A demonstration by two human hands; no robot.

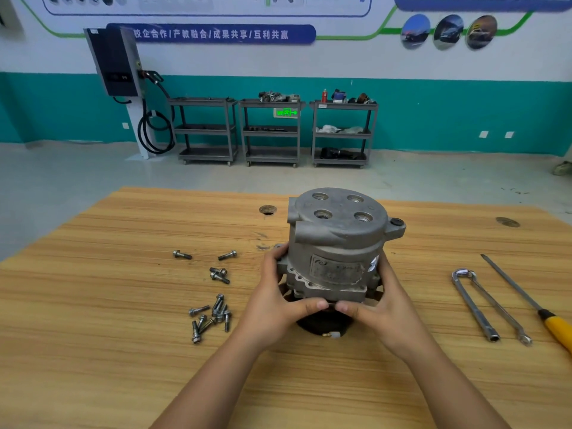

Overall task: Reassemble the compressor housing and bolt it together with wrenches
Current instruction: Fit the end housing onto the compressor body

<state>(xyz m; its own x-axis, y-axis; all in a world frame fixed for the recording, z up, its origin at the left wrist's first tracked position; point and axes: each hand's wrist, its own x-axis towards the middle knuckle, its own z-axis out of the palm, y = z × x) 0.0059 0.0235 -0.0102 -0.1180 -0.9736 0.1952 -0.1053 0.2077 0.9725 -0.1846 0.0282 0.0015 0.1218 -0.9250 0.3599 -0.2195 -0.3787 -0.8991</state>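
Compressor housing (337,243), upright on table (123,335): left hand (278,308) and right hand (380,308) curl round its base; bolts (219,309) nine o'clock, wrenches (474,308) three o'clock.

Wood-grain bench (93,351), compressor housing (337,243) standing upright near its middle, loose bolts (220,311) scattered left of the housing, two wrenches (475,309) and a yellow-handled screwdriver (526,299) lying right of it

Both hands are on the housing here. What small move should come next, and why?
Probably the left hand should let go and pick up one of the bolts lying on its side, while the right hand steadies the housing. The housing stands upright on the table, its flange holes look empty, and the wrenches lie untouched.
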